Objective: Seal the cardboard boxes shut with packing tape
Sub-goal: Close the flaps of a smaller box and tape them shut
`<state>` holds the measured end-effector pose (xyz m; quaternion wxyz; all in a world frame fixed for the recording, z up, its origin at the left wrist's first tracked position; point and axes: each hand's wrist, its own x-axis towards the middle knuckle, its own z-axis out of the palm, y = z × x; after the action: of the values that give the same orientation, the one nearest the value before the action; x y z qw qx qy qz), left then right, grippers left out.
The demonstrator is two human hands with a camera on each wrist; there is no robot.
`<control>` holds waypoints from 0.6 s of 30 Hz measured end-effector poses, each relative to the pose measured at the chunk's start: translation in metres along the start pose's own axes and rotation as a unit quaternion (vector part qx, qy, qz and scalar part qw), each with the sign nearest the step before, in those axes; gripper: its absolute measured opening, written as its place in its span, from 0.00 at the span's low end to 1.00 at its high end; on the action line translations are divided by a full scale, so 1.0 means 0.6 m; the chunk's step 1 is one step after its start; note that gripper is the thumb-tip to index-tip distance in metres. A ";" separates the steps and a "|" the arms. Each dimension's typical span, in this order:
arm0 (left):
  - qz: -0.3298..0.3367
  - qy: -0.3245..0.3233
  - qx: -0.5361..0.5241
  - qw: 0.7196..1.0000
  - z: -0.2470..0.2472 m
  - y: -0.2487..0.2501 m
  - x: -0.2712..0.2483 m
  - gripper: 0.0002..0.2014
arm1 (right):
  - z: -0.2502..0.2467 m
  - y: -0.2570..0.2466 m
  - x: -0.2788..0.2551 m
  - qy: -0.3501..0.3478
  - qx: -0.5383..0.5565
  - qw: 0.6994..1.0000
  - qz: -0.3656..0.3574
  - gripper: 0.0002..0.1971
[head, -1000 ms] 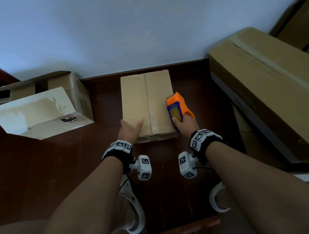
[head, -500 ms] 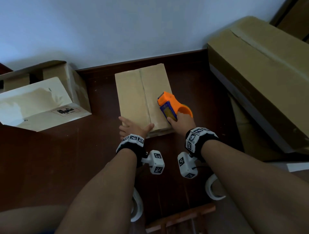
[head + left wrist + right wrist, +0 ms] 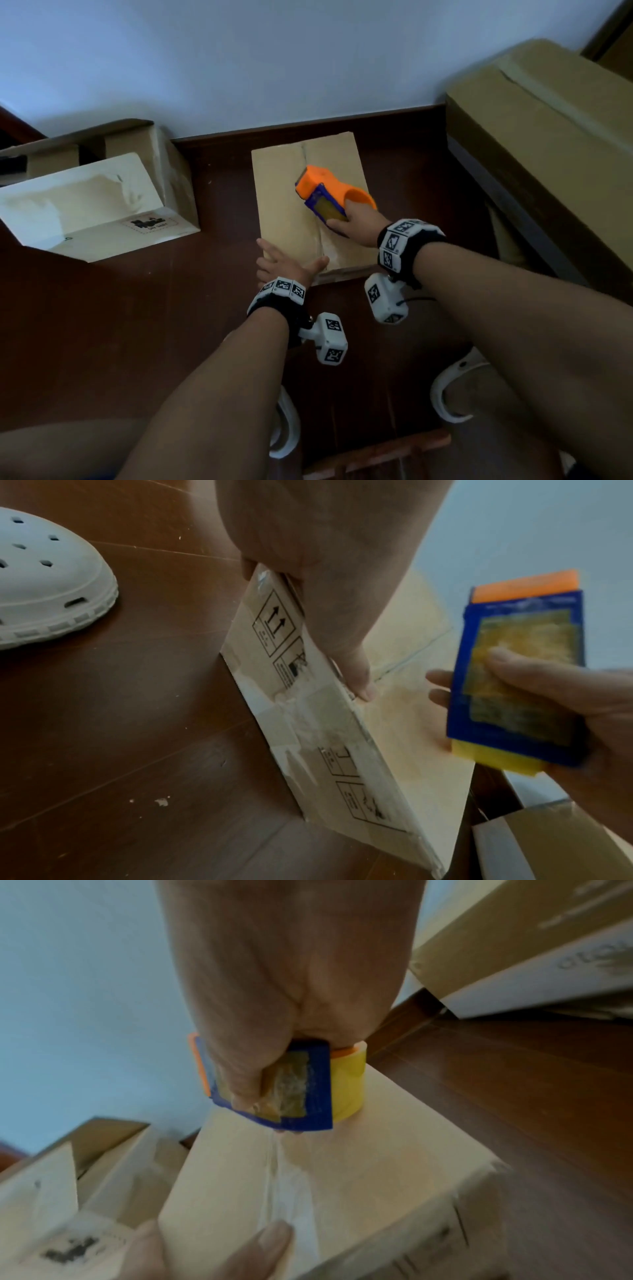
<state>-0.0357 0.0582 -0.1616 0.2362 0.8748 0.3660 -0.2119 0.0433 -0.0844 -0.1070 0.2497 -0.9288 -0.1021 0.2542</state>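
Note:
A small brown cardboard box (image 3: 284, 192) lies on the dark wooden floor by the wall, flaps closed along a centre seam. My right hand (image 3: 356, 222) grips an orange and blue tape dispenser (image 3: 322, 192) with a yellow tape roll (image 3: 347, 1085), which sits on the box top over the seam. A clear strip of tape (image 3: 284, 1183) runs from it back to the near edge. My left hand (image 3: 287, 265) holds the box's near left corner, thumb (image 3: 356, 674) pressed on the top edge, fingers down the side.
An open box (image 3: 102, 192) with a pale raised flap stands to the left. A large taped carton (image 3: 548, 144) fills the right side. White clogs (image 3: 284, 425) and a wooden piece (image 3: 376, 455) lie near my legs. The wall is right behind the small box.
My right hand has moved the dispenser from the box's right edge onto the seam and forward along it. My left hand slid from the top to the near corner.

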 end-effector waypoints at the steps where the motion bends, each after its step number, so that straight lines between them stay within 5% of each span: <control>1: 0.001 0.003 -0.001 1.000 0.002 -0.001 0.001 0.71 | 0.001 -0.005 0.009 -0.020 -0.028 0.999 -0.011 0.17; 8: -0.008 0.022 -0.003 1.000 0.007 -0.001 0.002 0.71 | 0.054 -0.022 0.012 -0.083 -0.212 0.973 -0.033 0.15; 18: 0.029 -0.022 -0.048 0.998 -0.009 -0.024 0.012 0.63 | -0.016 -0.001 -0.033 0.002 0.029 0.999 0.028 0.08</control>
<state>-0.0406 0.0744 -0.1649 0.2920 0.8679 0.3448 -0.2067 0.0315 -0.0940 -0.0914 0.2696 -0.9242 -0.0685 0.2618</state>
